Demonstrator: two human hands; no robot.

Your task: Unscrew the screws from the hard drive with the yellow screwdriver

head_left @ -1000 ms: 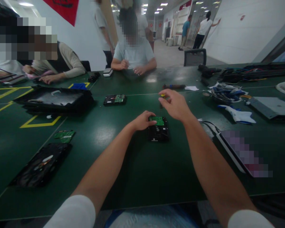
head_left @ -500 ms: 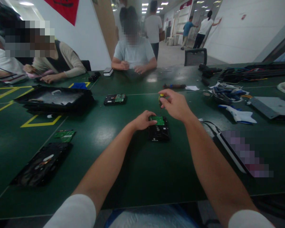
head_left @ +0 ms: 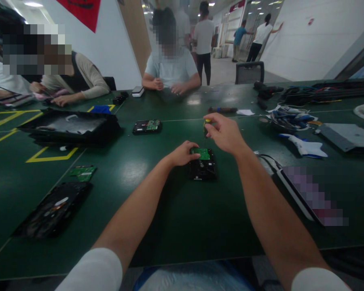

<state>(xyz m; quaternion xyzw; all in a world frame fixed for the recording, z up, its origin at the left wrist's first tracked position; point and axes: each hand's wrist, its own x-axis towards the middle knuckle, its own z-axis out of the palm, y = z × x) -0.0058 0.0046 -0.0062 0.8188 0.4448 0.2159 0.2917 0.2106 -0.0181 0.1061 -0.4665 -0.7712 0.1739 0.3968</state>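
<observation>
A black hard drive (head_left: 202, 170) lies on the green table in front of me, its green circuit board (head_left: 204, 153) facing up at the far end. My left hand (head_left: 184, 154) grips the drive's left side, thumb resting over the board. Above the board, my right hand (head_left: 223, 132) is closed around the yellow and dark handle of a screwdriver (head_left: 206, 126). The screwdriver stands upright, and its thin shaft points down at the board's far edge. Whether the tip touches a screw is too small to tell.
To the left lie an opened hard drive (head_left: 53, 210), a loose circuit board (head_left: 84, 173) and a black tray (head_left: 69, 139). Another hard drive (head_left: 146, 126) is further back. On the right are a phone-like device (head_left: 309, 198), gloves (head_left: 306, 145) and a metal box (head_left: 348, 137). People sit across the table.
Both hands, the hard drive and the screwdriver hold nearly the same place. In the background, a standing person has shifted to the right.
</observation>
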